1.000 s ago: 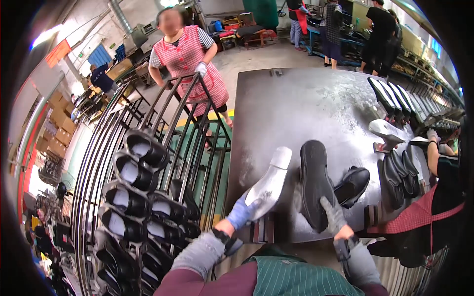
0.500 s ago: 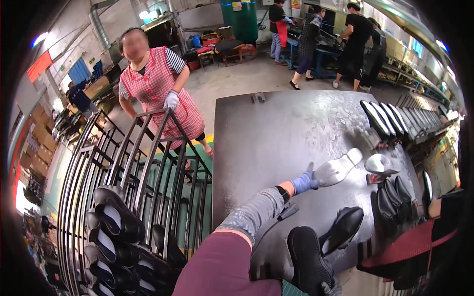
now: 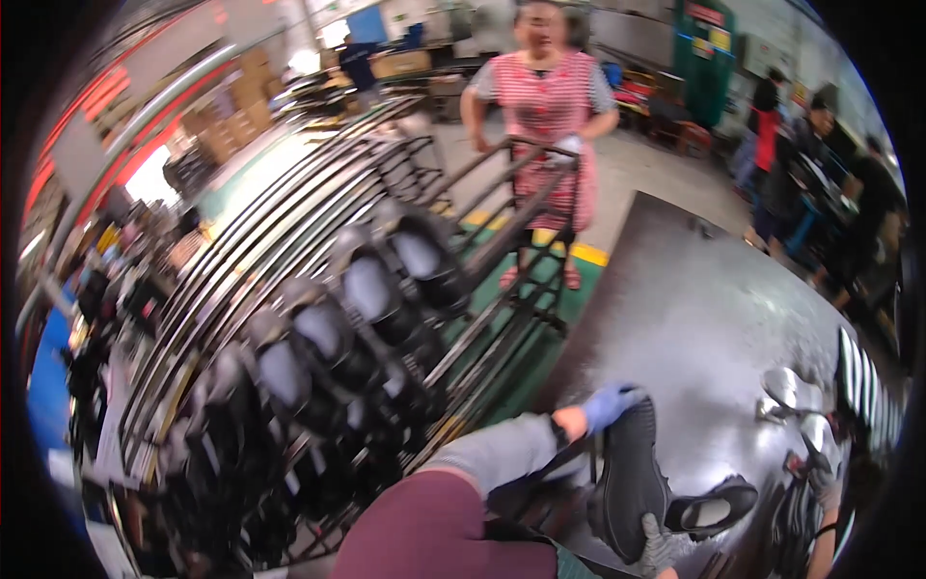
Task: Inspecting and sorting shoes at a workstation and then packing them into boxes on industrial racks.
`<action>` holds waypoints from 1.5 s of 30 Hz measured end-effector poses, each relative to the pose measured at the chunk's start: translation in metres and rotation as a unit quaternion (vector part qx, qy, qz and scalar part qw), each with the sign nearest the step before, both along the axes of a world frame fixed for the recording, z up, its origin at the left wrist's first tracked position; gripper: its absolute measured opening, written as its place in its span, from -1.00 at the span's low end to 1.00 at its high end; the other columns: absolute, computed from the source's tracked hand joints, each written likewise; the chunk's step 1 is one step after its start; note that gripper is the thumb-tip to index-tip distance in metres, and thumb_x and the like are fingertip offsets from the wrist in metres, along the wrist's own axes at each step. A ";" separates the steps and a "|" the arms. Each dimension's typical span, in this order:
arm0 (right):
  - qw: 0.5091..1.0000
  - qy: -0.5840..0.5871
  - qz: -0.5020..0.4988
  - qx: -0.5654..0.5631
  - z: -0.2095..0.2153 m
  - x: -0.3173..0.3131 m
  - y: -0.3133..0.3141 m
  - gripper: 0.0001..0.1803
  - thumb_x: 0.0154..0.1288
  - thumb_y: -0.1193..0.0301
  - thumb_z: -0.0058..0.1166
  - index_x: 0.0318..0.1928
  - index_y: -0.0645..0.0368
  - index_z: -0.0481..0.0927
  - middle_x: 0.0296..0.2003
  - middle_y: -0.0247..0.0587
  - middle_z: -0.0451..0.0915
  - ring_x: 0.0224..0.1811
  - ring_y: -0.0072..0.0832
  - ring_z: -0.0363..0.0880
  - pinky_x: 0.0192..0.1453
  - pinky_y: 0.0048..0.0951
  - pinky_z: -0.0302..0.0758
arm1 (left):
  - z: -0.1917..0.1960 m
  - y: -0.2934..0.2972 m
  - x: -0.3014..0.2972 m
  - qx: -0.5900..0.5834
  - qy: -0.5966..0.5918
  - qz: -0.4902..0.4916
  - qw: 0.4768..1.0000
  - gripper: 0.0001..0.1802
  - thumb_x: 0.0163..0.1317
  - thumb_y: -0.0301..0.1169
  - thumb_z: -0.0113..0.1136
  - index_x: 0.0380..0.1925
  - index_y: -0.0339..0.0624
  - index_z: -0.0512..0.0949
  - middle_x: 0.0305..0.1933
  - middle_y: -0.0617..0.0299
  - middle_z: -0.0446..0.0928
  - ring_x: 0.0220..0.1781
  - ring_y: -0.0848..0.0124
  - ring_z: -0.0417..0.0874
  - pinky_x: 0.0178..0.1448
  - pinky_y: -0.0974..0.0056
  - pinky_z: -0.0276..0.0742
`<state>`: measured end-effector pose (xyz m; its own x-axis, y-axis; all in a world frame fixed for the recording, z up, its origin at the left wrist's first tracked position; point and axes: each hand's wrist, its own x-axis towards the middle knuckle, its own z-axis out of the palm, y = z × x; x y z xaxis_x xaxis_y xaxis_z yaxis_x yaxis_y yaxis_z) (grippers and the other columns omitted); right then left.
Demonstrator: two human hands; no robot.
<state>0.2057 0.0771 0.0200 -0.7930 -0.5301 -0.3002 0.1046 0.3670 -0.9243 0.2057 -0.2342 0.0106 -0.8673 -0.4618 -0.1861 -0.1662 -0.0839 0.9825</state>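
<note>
A black shoe [image 3: 629, 478], its dark sole turned up toward me, lies between my two hands above the near part of the metal table [image 3: 699, 333]. My left hand [image 3: 612, 406], in a blue-grey glove, closes on its far end. At the near end, my right hand [image 3: 658, 546] in a grey glove grips it, thumb lying on the sole. Just right of it, a second black shoe [image 3: 712, 509] rests on the table, opening visible. A silvery sole-shaped piece [image 3: 793, 390] stands farther right.
Another person's gloved hand [image 3: 826, 487] reaches in at right beside a second silvery piece [image 3: 820, 436]. Black shoes [image 3: 362, 289] hang on a metal rack [image 3: 492, 256] at left. A person in a red checked apron [image 3: 545, 106] stands behind the rack.
My view has swung left. My left hand has left the silvery sole-shaped piece and moved to the far end of the black shoe. The apron-wearing person still stands at the rack.
</note>
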 end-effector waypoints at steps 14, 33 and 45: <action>0.973 -0.102 0.189 -0.080 0.007 0.093 -0.024 -0.31 0.24 0.05 0.08 0.24 0.26 0.31 0.11 -0.09 0.42 0.18 -0.32 0.35 0.28 -0.34 0.26 | 0.019 0.050 0.098 -0.167 -0.108 -0.189 0.962 -0.50 0.17 0.01 0.15 -0.18 -0.24 0.61 -0.20 0.02 0.63 -0.15 0.21 0.63 0.00 0.15 0.48; 0.969 0.100 0.065 -0.218 0.030 0.116 -0.051 -0.82 0.28 0.43 0.11 -0.13 0.20 0.56 -0.25 -0.33 0.58 -0.22 -0.61 0.48 -0.06 -0.51 0.45 | 0.056 0.115 0.162 -0.189 0.130 -0.187 0.955 -0.69 0.35 -0.32 -0.11 -0.17 -0.33 0.52 -0.12 0.07 0.57 -0.13 0.37 0.53 0.01 0.25 0.43; 0.977 -0.064 0.098 -0.176 0.070 0.187 0.128 -0.75 0.29 0.34 0.11 -0.50 0.17 0.53 -0.57 -0.43 0.53 -0.47 -0.70 0.41 -0.31 -0.53 0.40 | 0.045 0.273 0.316 -0.349 0.151 -0.021 0.925 -0.44 0.17 -0.21 0.16 0.06 -0.38 0.34 0.08 -0.13 0.40 0.13 0.02 0.43 0.23 0.08 0.29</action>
<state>0.3927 0.2054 0.0900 -0.6342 -0.7560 -0.1623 0.1879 0.0530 -0.9808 0.5221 0.0389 0.0555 -0.8510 -0.3435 0.3973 0.1352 0.5877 0.7977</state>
